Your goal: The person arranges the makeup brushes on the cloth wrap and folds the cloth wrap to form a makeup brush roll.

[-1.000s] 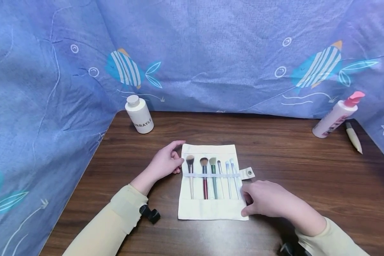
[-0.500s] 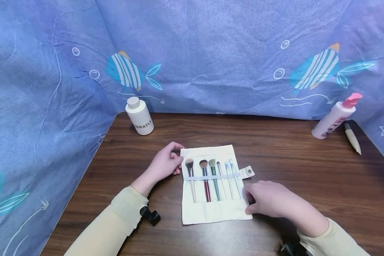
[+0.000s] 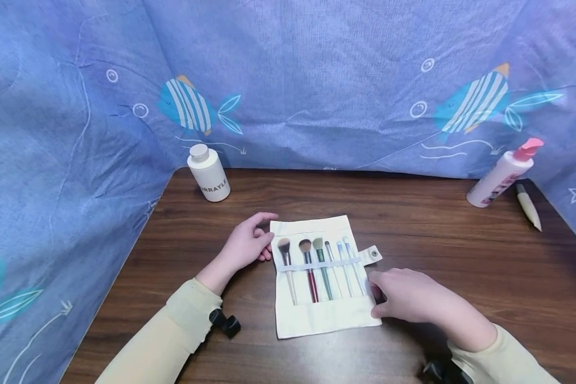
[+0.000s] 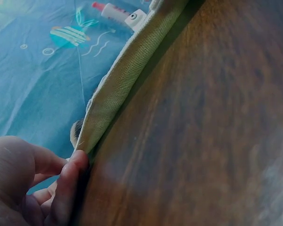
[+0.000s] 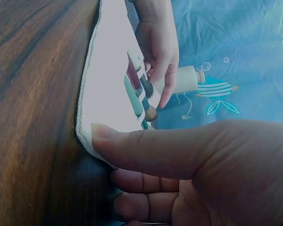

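A cream fabric brush roll lies unfolded on the wooden table, slightly tilted. Several makeup brushes stand in its pocket under a pale strap, among them a red-handled brush and a green-handled brush. At its upper left edge, my left hand pinches the fabric between thumb and finger; in the left wrist view that edge of the roll is raised off the table. My right hand grips the lower right corner, thumb on top and fingertips partly hidden beneath. A snap tab sticks out on the right.
Toward the back left of the table stands a white bottle. At the back right are a white bottle with a pink pump and a pale pointed object. A blue fish-print curtain hangs behind.
The brush roll has turned slightly, its near edge swinging to the right and closer. My right hand has shifted a little right with its corner; my left hand has barely moved.
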`<state>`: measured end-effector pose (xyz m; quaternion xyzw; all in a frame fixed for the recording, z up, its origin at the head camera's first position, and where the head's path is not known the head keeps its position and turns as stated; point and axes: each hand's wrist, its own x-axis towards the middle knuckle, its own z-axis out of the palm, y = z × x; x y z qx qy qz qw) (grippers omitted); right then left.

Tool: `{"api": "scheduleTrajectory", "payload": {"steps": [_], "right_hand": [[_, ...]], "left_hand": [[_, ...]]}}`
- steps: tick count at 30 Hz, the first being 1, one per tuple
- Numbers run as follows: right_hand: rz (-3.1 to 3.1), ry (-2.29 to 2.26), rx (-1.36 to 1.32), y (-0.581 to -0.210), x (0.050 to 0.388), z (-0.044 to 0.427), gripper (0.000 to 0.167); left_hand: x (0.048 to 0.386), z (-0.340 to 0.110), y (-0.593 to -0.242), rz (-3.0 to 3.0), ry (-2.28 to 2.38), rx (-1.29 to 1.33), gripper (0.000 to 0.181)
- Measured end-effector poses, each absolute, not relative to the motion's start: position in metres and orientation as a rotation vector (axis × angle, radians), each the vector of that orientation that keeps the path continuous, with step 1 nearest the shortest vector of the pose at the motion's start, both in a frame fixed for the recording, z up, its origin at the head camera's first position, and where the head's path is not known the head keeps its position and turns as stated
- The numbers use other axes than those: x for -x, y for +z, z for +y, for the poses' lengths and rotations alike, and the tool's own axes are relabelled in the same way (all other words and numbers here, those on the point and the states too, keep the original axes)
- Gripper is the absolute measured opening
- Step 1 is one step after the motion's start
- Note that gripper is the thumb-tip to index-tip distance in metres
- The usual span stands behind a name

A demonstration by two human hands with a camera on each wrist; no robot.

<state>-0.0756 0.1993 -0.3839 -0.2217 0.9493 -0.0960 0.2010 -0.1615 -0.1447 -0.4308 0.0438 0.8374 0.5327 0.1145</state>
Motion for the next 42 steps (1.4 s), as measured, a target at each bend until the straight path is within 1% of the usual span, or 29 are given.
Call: {"api": "scheduleTrajectory", "payload": {"steps": [3, 6, 15, 20, 28, 33, 42], "right_hand": [[2.645, -0.278, 0.627, -0.383, 0.077, 0.200, 0.038], [2.638, -0.290, 0.616, -0.383, 0.077, 0.201, 0.037], [2.629, -0.303, 0.571, -0.382, 0.082, 0.207, 0.031], [2.648, -0.304, 0.566, -0.381, 0.085, 0.212, 0.031], [2.648, -0.338, 0.583, -0.381, 0.090, 0.217, 0.029], [2.675, -0.342, 0.576, -0.382, 0.093, 0.220, 0.027], [2.738, -0.363, 0.487, -0.385, 0.098, 0.222, 0.017]], "left_hand": [[0.161, -0.145, -0.430, 2.471, 1.545, -0.137, 0.044], [0.161, -0.145, -0.429, 2.468, 1.544, -0.135, 0.040], [0.161, -0.146, -0.430, 2.455, 1.570, -0.097, 0.021], [0.162, -0.145, -0.431, 2.498, 1.558, -0.092, 0.010], [0.161, -0.146, -0.429, 2.563, 1.477, -0.085, 0.005], [0.160, -0.147, -0.428, 2.593, 1.449, -0.110, 0.007], [0.160, -0.150, -0.425, 2.588, 1.354, -0.205, 0.026]]}}
